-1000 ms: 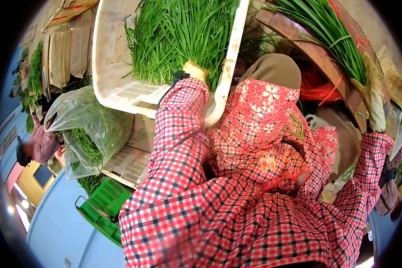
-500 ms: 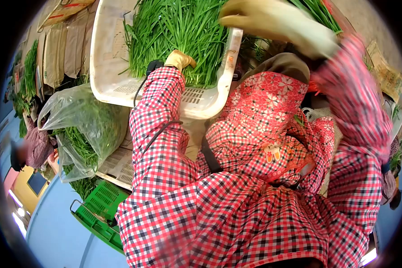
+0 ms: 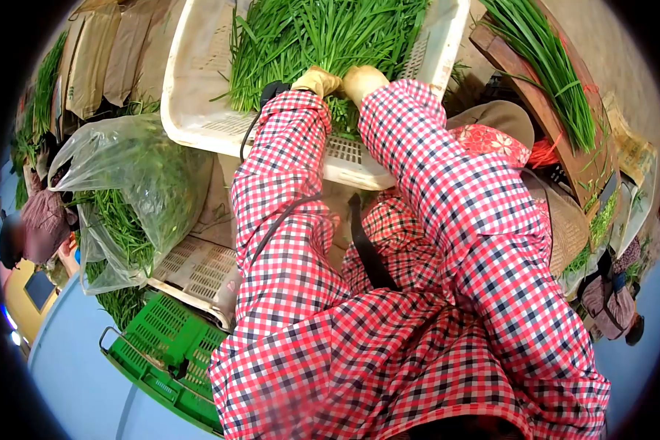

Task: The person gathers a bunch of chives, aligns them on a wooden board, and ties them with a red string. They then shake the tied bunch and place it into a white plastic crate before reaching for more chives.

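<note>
A white plastic crate [image 3: 170, 95] holds a heap of long green chives [image 3: 330, 37]. Over the crate's near side, my left hand [image 3: 317, 81], in a yellowish glove, is closed on the near ends of the chives. Close beside it is my right hand [image 3: 364, 82], also gloved, with its fingers curled in on the same chives. Its fingertips are partly hidden. A few short leafy ends [image 3: 342, 116] stick out below the two hands.
A wooden board [image 3: 517, 95] at the right bears a chive bundle [image 3: 554, 73] near red ties [image 3: 544, 152]. A clear plastic bag [image 3: 136, 191] of greens and a green crate [image 3: 161, 345] are at left. Other people [image 3: 44, 224] [image 3: 610, 304] are at both sides.
My right hand has swung from the upper right down into the crate, beside my left hand. My left hand stays on the chives. The view has shifted, showing more of the board.
</note>
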`<state>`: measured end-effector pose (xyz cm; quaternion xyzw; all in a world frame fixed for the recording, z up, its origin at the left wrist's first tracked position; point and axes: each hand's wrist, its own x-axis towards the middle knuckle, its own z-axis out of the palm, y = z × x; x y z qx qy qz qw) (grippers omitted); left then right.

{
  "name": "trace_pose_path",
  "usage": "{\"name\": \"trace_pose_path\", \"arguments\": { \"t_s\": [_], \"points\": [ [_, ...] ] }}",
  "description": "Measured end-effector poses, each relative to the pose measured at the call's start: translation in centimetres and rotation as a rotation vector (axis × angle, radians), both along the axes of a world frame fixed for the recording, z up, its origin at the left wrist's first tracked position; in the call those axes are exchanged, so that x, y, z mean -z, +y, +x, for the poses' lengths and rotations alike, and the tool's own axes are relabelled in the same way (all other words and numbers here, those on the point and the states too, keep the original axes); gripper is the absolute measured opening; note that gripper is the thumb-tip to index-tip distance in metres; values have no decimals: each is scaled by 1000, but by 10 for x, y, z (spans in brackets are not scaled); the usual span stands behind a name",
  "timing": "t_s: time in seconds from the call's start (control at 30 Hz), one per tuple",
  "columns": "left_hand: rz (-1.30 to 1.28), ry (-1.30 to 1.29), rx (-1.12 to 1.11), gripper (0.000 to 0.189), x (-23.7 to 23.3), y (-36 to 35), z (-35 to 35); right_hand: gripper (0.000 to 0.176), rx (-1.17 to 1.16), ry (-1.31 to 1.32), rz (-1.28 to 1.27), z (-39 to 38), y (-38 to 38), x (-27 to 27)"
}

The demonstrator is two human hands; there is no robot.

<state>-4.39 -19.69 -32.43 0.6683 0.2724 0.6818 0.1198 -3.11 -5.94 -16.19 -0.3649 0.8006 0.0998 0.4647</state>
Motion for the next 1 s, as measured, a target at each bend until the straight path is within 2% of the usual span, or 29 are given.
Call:
{"name": "trace_pose_path", "arguments": {
  "t_s": [0.07,0.1,0.13,0.17,0.2,0.23,0.27,0.3,0.33,0.37,0.47,0.53,0.57,0.6,0.63,0.67,0.7,0.73,0.77,0.8,0.83,0.87,0.9,0.97,1.0],
  "points": [
    [-97,8,-132,28,30,-8,-3,58,409,23,130,14,7,40],
    [-146,10,-198,29,51,-9,1,59,140,52,163,18,13,45],
    [-196,11,-261,31,76,-10,7,60,173,48,136,21,15,49],
    [-244,13,-324,33,105,-9,12,61,301,26,96,24,16,54],
    [-292,16,-388,36,139,-9,14,63,542,-14,39,26,18,58],
    [-887,116,-720,43,209,-13,23,64,845,-91,-53,28,19,61],
    [-526,108,-393,39,207,-8,18,65,1153,-183,-164,32,20,63],
    [-1312,60,-777,23,79,-10,38,67,1420,-288,-284,37,20,62],
    [-1562,-82,-872,18,-19,-4,59,68,1614,-395,-393,43,20,60],
    [-1633,-161,-924,31,-59,-1,67,70,1750,-492,-480,45,19,57],
    [-1701,-116,-1066,88,-112,0,80,75,1894,-716,-651,43,22,54],
    [-2009,1090,-805,81,-130,13,79,76,1877,-808,-781,42,23,79],
    [-2010,1712,-570,77,-137,19,78,77,1865,-855,-844,42,23,92],
    [-1957,2035,-353,71,-135,20,77,78,1852,-902,-907,43,24,101],
    [-1825,2331,-110,71,-134,20,76,77,1805,-889,-853,42,26,95],
    [-1369,2803,47,76,-109,13,67,76,1756,-876,-800,41,28,89],
    [-791,3174,219,83,-70,5,56,74,1667,-803,-637,35,31,58],
    [-159,3454,434,89,-68,4,56,72,1573,-729,-476,33,32,41],
    [604,3541,650,96,-65,3,56,75,1698,-573,-250,31,22,55],
    [1401,3472,914,100,-100,11,57,76,1656,-563,-263,30,23,55],
    [2236,3135,1159,105,-139,20,59,78,1614,-553,-274,29,27,55],
    [3016,2498,1349,110,-165,27,61,80,1571,-547,-284,29,29,56],
    [3070,2472,1394,110,-157,28,59,77,1541,-465,-321,31,30,74],
    [3175,2414,1494,110,-141,29,54,76,1419,-394,-230,23,39,114],
    [3161,2523,1321,108,-135,30,52,75,1358,-358,-185,21,42,123]
  ]
}}
